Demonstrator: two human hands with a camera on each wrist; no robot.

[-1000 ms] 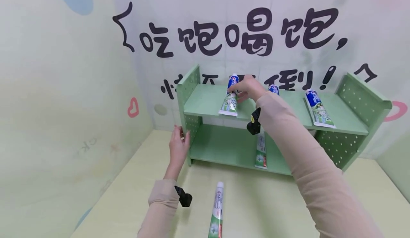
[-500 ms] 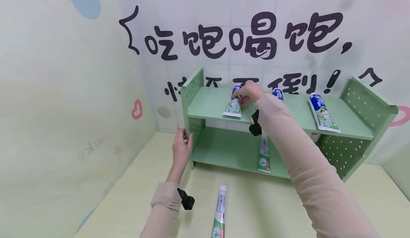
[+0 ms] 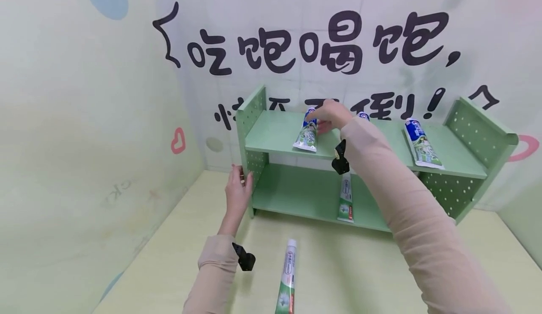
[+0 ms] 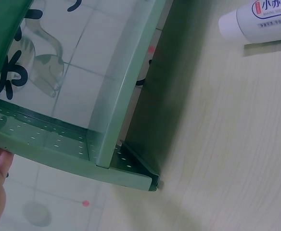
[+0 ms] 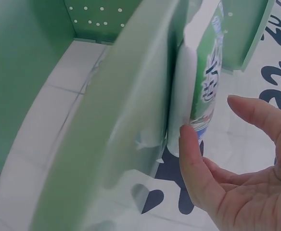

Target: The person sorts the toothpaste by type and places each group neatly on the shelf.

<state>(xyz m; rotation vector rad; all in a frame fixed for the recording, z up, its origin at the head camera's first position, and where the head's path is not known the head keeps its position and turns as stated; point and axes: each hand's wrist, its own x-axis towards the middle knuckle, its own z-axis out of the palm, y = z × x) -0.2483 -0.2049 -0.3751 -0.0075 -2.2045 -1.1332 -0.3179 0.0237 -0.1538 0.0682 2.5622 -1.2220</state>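
A green two-tier shelf rack [image 3: 292,189] stands on the table against the wall. My left hand [image 3: 238,194] holds the front edge of its left side panel; in the left wrist view, fingertips [image 4: 2,161] show along the panel's outer side. On the upper board lies a blue, white and green toothpaste tube [image 3: 306,137], its cap end toward the wall. My right hand [image 3: 332,113] is over this tube. In the right wrist view, the index finger [image 5: 191,149] touches or nearly touches the tube's side, while the thumb [image 5: 249,108] stands apart from it.
Two similar tubes lie farther right on the upper board: one [image 3: 362,115] mostly behind the right arm, another [image 3: 423,144] near the right panel. A white-green toothpaste tube [image 3: 346,199] lies on the lower board. Another tube [image 3: 288,276] lies on the table in front.
The view has shifted slightly. The tube under my right hand sits slightly farther right, and the right hand has moved a little with it. My left hand has stayed on the side panel.
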